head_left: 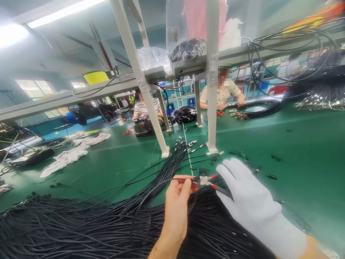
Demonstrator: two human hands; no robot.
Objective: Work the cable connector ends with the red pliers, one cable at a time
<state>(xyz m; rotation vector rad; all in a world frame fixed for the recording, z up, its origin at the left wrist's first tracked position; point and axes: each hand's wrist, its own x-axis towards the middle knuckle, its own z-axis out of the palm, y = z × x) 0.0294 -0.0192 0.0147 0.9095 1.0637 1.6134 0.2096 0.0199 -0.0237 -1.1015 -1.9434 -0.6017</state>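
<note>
My bare left hand [178, 201] pinches a black cable [159, 182] close to its end, thumb on top. In a white glove, my right hand [246, 194] is wrapped round the dark handles of a pair of pliers [206, 180] with red bands. The pliers' jaws meet the cable end right at my left fingertips; whether they bite on it I cannot tell. Under both hands spreads a large pile of black cables [81, 226]. A bundle of cables [175, 154] runs away from me, its metal-tipped ends on the green table [304, 151].
Small black pieces [205, 171] lie beyond the pliers, with more scattered to the right. Two pale metal posts [212, 90] carry a shelf with bags. A white cloth [72, 153] lies at left. Across the table sit two people, one beside a coiled cable bundle [258, 111].
</note>
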